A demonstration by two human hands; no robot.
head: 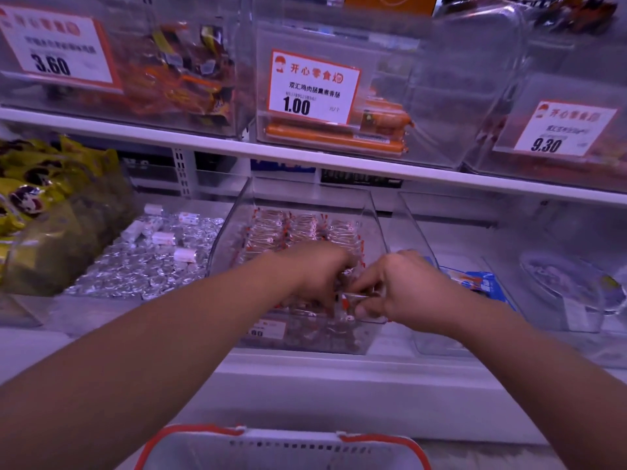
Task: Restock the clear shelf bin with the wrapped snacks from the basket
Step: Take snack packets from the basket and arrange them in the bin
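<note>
Both hands are reaching into the clear bin (375,212), the left hand (320,274) blurred, grip indeterminate, the right hand (395,288) pinching a wrapped snack (353,297), partly hidden.

Two bare forearms come in from the lower corners. No sleeve covers them as far as the edge shows. The left hand (319,273) and the right hand (400,286) wear no glove, ring, watch or bracelet. The fingers look blurred.
</note>
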